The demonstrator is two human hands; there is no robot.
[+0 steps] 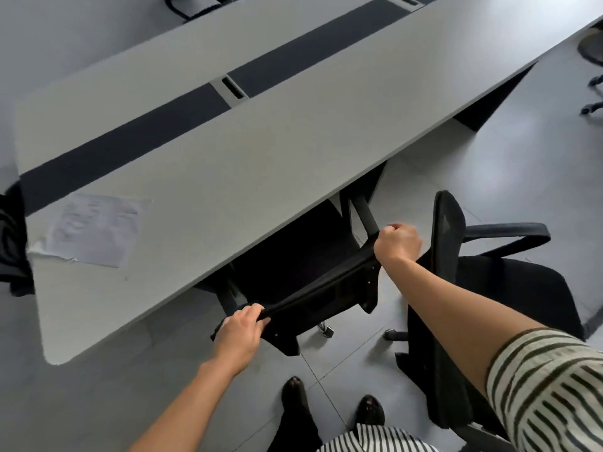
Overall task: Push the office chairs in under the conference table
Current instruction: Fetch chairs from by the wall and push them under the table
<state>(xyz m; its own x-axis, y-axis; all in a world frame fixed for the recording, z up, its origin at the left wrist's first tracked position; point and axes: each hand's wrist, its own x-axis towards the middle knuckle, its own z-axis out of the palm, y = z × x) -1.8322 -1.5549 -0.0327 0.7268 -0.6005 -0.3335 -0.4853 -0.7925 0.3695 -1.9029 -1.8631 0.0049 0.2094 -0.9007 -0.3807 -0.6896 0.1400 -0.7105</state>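
Note:
A long grey conference table with a dark centre strip runs diagonally across the view. A black office chair stands in front of me, its seat partly under the table's near edge. My left hand grips the left end of its backrest top. My right hand is closed around the right end, by the armrest. A second black office chair stands to the right, out from the table, its backrest edge beside my right forearm.
A crumpled sheet of paper lies on the table's near left part. A dark object sits at the table's left end. More chairs show at the far right and the top. My shoes stand on the grey tiled floor.

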